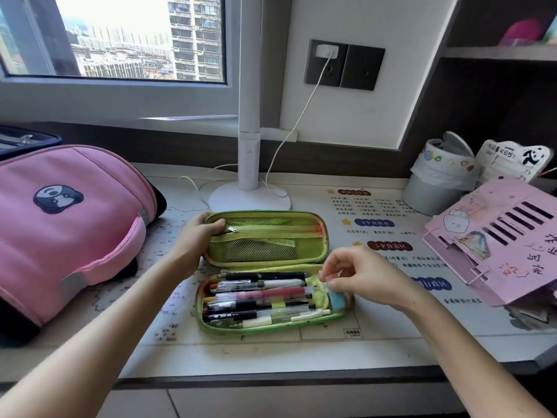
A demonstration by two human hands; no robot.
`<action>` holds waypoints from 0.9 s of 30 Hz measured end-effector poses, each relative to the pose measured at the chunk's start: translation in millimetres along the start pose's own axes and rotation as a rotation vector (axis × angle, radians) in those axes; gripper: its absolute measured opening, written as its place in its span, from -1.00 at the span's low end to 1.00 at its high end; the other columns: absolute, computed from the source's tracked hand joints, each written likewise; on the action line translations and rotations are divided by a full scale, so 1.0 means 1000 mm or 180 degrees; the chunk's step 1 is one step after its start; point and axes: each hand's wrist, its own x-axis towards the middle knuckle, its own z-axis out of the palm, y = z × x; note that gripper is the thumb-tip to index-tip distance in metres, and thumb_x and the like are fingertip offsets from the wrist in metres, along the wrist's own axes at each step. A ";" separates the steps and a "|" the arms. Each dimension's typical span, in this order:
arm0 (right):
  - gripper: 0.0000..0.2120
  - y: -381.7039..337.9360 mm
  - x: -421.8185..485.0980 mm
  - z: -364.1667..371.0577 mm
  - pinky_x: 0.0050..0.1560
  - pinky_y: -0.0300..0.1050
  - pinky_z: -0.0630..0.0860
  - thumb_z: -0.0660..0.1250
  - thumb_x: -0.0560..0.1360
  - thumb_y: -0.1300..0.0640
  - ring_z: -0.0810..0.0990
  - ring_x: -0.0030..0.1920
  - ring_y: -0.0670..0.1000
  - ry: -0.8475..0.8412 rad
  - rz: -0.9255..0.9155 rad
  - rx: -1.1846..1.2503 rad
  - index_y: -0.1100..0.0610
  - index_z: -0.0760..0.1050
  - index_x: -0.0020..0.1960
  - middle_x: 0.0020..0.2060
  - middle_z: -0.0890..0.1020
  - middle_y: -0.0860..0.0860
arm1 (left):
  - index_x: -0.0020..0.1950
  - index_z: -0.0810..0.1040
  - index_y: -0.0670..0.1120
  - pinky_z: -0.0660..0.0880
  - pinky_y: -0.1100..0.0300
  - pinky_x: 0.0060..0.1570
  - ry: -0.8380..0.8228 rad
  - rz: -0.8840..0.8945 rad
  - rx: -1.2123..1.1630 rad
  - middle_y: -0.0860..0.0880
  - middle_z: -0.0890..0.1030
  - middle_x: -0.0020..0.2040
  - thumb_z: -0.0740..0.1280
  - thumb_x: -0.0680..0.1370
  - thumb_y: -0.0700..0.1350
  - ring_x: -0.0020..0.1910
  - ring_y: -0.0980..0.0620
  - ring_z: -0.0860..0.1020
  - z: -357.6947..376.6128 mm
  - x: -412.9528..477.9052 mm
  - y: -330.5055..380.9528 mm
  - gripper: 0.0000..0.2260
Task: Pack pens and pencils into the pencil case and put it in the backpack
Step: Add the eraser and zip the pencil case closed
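Gently, with the left hand [197, 236] gripping the far-left edge of the open pencil case [265, 271], the right hand [361, 274] should press the blue eraser [337, 298], just beneath its pinched fingertips [327, 277], down beside the pens [259, 300].

Both bare forearms reach forward, the left hand [196, 233] curled with fingers bent over in a grip, the right hand [358, 276] raised slightly, thumb and fingertips pinched together.

Head view, close above desk [271, 357] (one camera), facing window [120, 40]
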 end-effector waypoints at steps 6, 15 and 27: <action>-0.84 0.014 -0.002 0.008 0.00 -0.29 0.47 0.38 0.45 0.24 0.60 -0.03 -0.22 -0.0004 -0.0198 -0.0132 -0.01 0.59 -0.10 -0.09 0.66 -0.14 | 0.03 0.55 -0.16 0.57 0.04 -0.03 -0.0238 0.0061 0.0190 -0.17 0.63 -0.04 0.23 0.55 0.03 -0.10 -0.10 0.61 -0.005 0.002 0.012 -0.72; -0.66 0.024 0.016 0.012 0.24 -0.05 0.41 0.27 0.49 0.31 0.48 0.19 0.02 0.1606 -0.0390 -0.0370 0.04 0.53 0.20 0.12 0.59 0.03 | -0.03 0.56 -0.07 0.54 0.09 -0.10 -0.0599 0.0608 0.2974 -0.04 0.63 -0.13 0.29 0.46 0.19 -0.18 0.01 0.59 0.010 -0.001 0.052 -0.66; -0.87 -0.006 0.071 -0.003 -0.13 -0.11 0.50 0.30 0.51 0.24 0.58 -0.11 0.03 0.1300 -0.0570 -0.0484 0.08 0.58 -0.02 -0.15 0.65 0.02 | 0.06 0.45 -0.05 0.40 0.47 -0.39 -0.0918 0.1312 0.3318 -0.02 0.64 -0.13 0.40 0.45 -0.10 -0.29 0.04 0.55 -0.007 -0.037 0.062 -0.77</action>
